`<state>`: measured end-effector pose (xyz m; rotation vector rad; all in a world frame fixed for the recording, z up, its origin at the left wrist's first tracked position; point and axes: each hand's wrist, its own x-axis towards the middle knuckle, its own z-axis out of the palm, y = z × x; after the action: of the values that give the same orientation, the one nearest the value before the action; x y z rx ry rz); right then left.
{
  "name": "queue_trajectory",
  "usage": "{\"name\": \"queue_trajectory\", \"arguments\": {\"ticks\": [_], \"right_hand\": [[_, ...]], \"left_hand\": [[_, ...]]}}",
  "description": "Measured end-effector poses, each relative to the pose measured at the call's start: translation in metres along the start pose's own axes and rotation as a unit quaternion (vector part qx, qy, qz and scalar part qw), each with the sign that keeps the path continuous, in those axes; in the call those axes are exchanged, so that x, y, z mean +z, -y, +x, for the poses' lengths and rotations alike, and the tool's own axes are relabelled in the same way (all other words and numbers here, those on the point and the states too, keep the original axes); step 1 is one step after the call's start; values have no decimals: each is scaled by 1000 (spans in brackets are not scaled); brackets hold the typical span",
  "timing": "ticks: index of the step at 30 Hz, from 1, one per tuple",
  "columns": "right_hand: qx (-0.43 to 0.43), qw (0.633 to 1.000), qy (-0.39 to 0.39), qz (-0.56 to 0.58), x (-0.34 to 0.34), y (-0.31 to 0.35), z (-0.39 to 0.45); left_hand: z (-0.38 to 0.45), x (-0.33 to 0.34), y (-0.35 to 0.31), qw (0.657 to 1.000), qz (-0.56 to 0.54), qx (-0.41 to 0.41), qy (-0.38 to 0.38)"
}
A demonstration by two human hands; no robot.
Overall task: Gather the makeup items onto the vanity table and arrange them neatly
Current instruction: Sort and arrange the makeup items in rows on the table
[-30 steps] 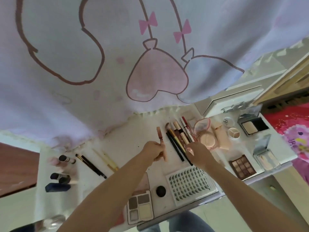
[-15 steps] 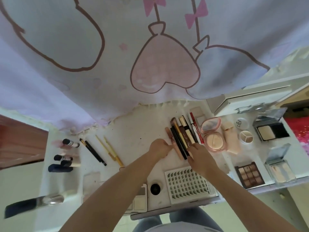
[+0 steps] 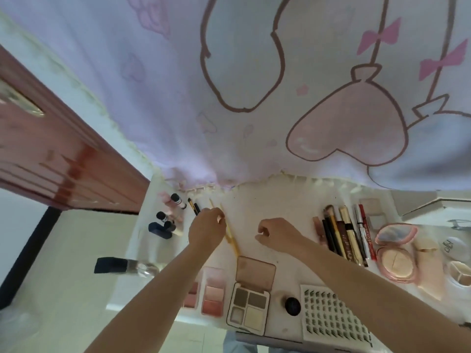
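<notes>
On the white tabletop (image 3: 257, 200), two thin yellow pencils (image 3: 230, 235) are touched by the left hand (image 3: 207, 226), whose fingers are curled over their upper part; whether they are actually pinched cannot be told. The right hand (image 3: 276, 234) is held just above the tabletop, loosely curled with nothing in its grip. A row of pens and brushes (image 3: 344, 233) is laid side by side to its right, and an eyeshadow palette (image 3: 248, 305) is seen near the front edge.

Bare vanity table (image 3: 280, 207) lies open between the left hand (image 3: 207, 229) and right hand (image 3: 276, 234); gold pencils (image 3: 230, 235) cross just right of the left hand, pens (image 3: 344, 233) crowd right of the right hand, palettes (image 3: 248, 305) block nearer
</notes>
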<state>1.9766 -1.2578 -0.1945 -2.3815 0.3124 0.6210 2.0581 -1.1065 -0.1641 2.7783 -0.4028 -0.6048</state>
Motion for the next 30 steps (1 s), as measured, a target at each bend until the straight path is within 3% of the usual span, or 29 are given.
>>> {"name": "queue_trajectory", "arguments": {"ticks": [6, 13, 22, 26, 30], "right_hand": [[29, 992, 98, -72, 22, 55, 51], [55, 996, -16, -68, 47, 73, 69], [119, 983, -46, -133, 42, 84, 82], [72, 990, -38, -115, 20, 75, 75], [-63, 978, -78, -184, -19, 41, 46]], "left_hand": [[-15, -17, 47, 999, 7, -2, -52], [-28, -17, 76, 999, -6, -8, -50], [-26, -16, 78, 1000, 4, -3, -6], [-16, -6, 70, 998, 39, 25, 33], [6, 19, 45, 988, 65, 107, 96]]}}
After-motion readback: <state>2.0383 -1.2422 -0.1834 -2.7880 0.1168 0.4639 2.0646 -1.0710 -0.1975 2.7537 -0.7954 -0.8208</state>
